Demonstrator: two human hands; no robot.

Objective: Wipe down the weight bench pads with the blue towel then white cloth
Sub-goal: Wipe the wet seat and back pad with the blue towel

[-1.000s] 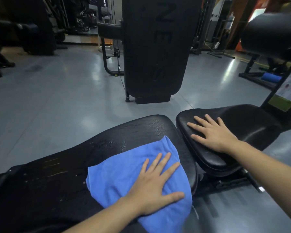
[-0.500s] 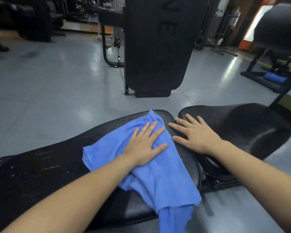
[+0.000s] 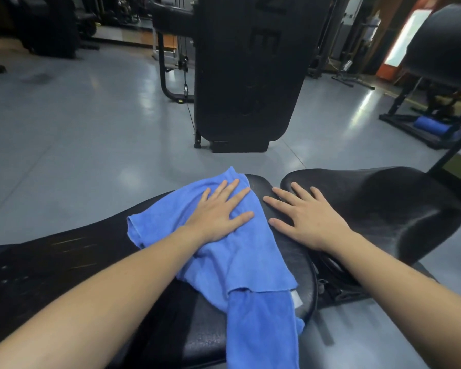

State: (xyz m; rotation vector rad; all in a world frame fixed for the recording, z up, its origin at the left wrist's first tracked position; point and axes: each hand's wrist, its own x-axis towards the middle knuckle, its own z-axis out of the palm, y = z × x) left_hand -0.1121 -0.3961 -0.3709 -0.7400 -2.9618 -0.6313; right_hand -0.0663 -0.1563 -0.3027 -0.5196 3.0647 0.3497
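The blue towel (image 3: 232, 251) lies rumpled on the long bench pad (image 3: 64, 262), its near end hanging over the edge toward six o'clock. The left hand (image 3: 218, 214) presses flat on it, fingers straight. At three o'clock, the right hand (image 3: 304, 219) rests flat, holding nothing, bridging to the seat pad (image 3: 383, 198).

Weight bench under wipe-down, both hands flat on the pads.
Left hand (image 3: 218, 213) pressed palm-down, fingers straight, on blue towel (image 3: 240, 262) spread over long back pad (image 3: 51, 262), one end hanging off the near edge. Right hand (image 3: 308, 218) laid flat across the gap onto seat pad (image 3: 397, 206). Black upright machine (image 3: 246, 70) on grey floor (image 3: 77, 134) beyond.
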